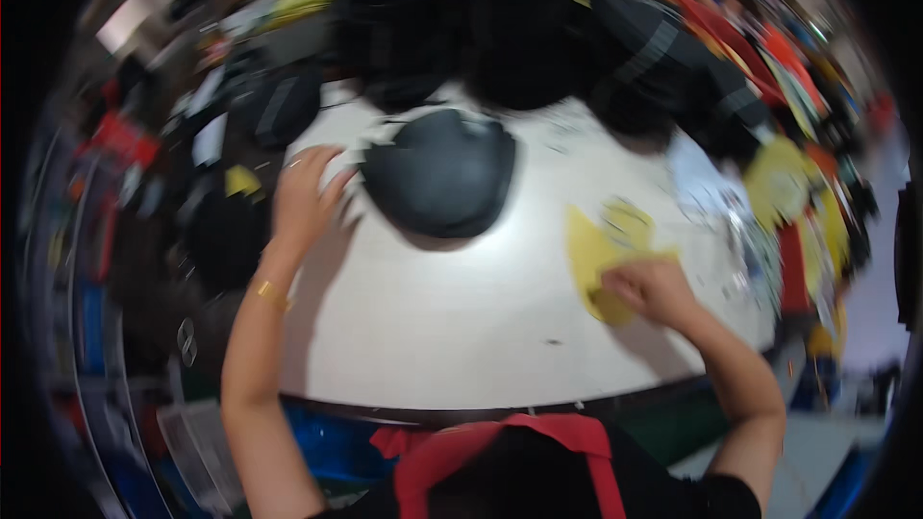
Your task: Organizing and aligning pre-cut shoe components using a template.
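A rounded black piece with a smooth, slightly shiny face [440,173] lies on the white table, toward its far side. Just left of that piece is my left hand [306,194], fingers apart and nothing in them; the fingertips come near its edge. My right hand [656,290] is closed over a flat yellow piece [583,248] on the right part of the table. Whatever its fingers pinch is hidden and blurred. Beside those fingers, a small yellow item with dark lines [627,221] rests against the flat yellow piece.
Several black bags or stacked black pieces with grey stripes [519,29] line the far edge of the white table [433,336]. Dark material [216,231] crowds the left side. White and clear scraps [707,178] and a yellow round piece [777,181] lie at the right.
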Demonstrator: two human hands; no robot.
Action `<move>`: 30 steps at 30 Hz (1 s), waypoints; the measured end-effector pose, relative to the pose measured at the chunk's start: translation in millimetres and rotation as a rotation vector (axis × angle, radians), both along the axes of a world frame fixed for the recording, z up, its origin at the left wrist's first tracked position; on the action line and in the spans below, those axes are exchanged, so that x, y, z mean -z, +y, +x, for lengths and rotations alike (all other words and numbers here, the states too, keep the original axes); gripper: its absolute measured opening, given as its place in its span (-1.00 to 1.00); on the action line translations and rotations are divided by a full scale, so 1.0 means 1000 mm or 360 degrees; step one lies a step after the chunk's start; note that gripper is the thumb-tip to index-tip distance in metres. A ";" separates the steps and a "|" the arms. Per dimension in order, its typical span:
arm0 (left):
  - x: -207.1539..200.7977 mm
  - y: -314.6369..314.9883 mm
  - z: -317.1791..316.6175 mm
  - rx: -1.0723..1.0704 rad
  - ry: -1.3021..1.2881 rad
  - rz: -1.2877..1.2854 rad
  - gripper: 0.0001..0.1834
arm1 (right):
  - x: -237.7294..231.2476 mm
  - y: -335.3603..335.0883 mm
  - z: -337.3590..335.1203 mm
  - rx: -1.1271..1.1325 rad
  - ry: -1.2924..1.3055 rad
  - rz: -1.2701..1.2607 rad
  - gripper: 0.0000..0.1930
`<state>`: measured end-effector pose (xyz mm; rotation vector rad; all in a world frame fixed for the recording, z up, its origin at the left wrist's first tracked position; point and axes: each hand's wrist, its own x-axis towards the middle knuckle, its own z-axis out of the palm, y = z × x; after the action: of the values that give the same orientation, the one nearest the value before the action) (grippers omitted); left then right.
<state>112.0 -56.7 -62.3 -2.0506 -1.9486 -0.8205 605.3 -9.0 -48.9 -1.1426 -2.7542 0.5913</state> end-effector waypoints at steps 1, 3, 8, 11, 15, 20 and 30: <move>-0.005 -0.012 0.019 0.0166 0.0204 0.0164 -0.62 | -0.004 0.013 0.008 0.0157 -0.0113 0.0154 -0.82; -0.011 -0.018 0.059 0.0492 0.0301 0.0123 -0.56 | 0.001 0.045 0.045 0.0331 -0.0212 0.0601 -0.85; -0.008 0.019 0.096 0.0499 0.0121 0.0204 -0.63 | -0.002 0.051 0.082 0.0474 -0.0323 0.0504 -0.71; -0.021 0.023 0.082 0.0374 0.0205 0.0179 -0.74 | 0.018 0.056 0.083 0.0383 -0.0486 0.0783 -0.60; -0.019 0.037 0.033 0.0078 -0.0120 0.0168 -0.83 | 0.031 0.069 0.094 0.0390 -0.0532 0.0900 -0.52; -0.004 0.033 -0.042 -0.0369 -0.0245 0.0066 -0.76 | 0.018 0.073 0.086 0.0438 -0.0422 0.0896 -0.54; -0.021 0.022 0.098 0.0721 0.0264 0.0140 -0.67 | 0.020 0.098 0.086 0.0368 -0.0531 0.0741 -0.92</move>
<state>210.3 -34.8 -41.8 -2.4537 -1.3557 -0.7689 691.4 89.5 -68.7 -1.5031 -2.7261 -0.2807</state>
